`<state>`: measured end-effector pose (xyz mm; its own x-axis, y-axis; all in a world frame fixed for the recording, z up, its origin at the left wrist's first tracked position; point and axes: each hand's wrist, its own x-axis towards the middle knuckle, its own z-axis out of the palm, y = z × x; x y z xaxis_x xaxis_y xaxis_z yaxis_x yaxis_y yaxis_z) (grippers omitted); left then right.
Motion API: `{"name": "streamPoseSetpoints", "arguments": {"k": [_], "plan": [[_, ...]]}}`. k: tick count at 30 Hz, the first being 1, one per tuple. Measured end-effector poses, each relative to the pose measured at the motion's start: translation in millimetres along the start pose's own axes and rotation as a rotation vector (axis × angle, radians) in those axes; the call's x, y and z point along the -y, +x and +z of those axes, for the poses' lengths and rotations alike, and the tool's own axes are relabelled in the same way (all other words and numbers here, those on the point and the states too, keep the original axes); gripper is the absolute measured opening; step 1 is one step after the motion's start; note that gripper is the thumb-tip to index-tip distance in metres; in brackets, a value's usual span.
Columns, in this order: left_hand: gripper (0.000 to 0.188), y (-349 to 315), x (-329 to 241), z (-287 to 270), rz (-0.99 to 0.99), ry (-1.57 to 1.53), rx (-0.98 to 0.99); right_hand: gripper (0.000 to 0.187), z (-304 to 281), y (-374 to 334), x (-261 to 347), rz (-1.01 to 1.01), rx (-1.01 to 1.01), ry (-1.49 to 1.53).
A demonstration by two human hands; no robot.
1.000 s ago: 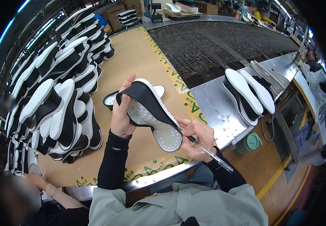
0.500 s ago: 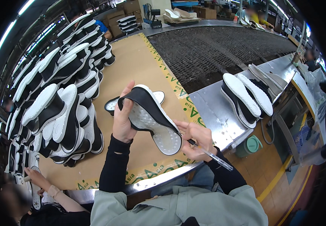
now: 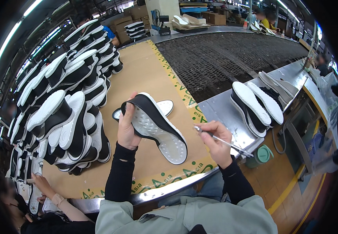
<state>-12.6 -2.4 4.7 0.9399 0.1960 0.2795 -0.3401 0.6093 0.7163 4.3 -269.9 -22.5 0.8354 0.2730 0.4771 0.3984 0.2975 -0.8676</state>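
Note:
My left hand point(image 3: 127, 130) grips a black-and-white shoe sole point(image 3: 159, 126) by its thick heel end. The sole is tilted so that its hollow, dotted inner face shows, with the toe end low and near me. To the right of it, my right hand point(image 3: 217, 141) pinches a clear pen point(image 3: 231, 145) and is apart from the sole. Behind the held sole, another sole point(image 3: 165, 107) lies on the brown board, partly hidden by the first and by my left hand.
Tall piles of soles point(image 3: 65, 117) crowd the left of the brown board point(image 3: 137, 74). Several soles point(image 3: 251, 107) rest on the metal edge at right, beside a dark mesh conveyor point(image 3: 231, 58). A green bucket point(image 3: 262, 155) stands below. A co-worker's hand point(image 3: 42, 185) is at lower left.
My right hand has drawn away from the sole to the right, with the pen still in it. The held sole has turned slightly, showing more of its inner face.

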Motion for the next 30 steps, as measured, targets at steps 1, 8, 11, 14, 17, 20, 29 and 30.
{"name": "streamPoseSetpoints", "arguments": {"k": [1, 8, 11, 14, 17, 20, 29, 30], "plan": [[0.055, -1, 0, 0, 0.0, 0.002, 0.011, 0.01, 1, 0, -1, 0.018, -0.011, 0.017], [0.062, -7, -3, 13, 0.033, 0.046, 0.131, 0.026, 10, -1, -7, 0.147, 0.072, 0.052], [0.068, -10, -5, 19, 0.031, 0.058, 0.15, 0.025, 26, -3, -6, 0.135, 0.113, 0.07], [0.072, -11, -7, 21, 0.026, 0.064, 0.196, 0.026, 34, 0, -2, 0.182, 0.14, -0.001], [0.078, -10, -6, 19, 0.033, 0.132, 0.209, 0.025, 30, 3, -2, 0.236, 0.161, 0.145], [0.082, -10, -6, 17, 0.036, 0.155, 0.203, 0.023, 26, 0, 2, 0.183, 0.089, 0.186], [0.088, -11, -8, 20, 0.029, 0.173, 0.208, 0.023, 14, -17, 7, -0.01, 0.069, 0.01], [0.088, -11, -8, 20, 0.027, 0.173, 0.214, 0.021, 16, -18, 8, 0.003, 0.064, 0.032]]}}
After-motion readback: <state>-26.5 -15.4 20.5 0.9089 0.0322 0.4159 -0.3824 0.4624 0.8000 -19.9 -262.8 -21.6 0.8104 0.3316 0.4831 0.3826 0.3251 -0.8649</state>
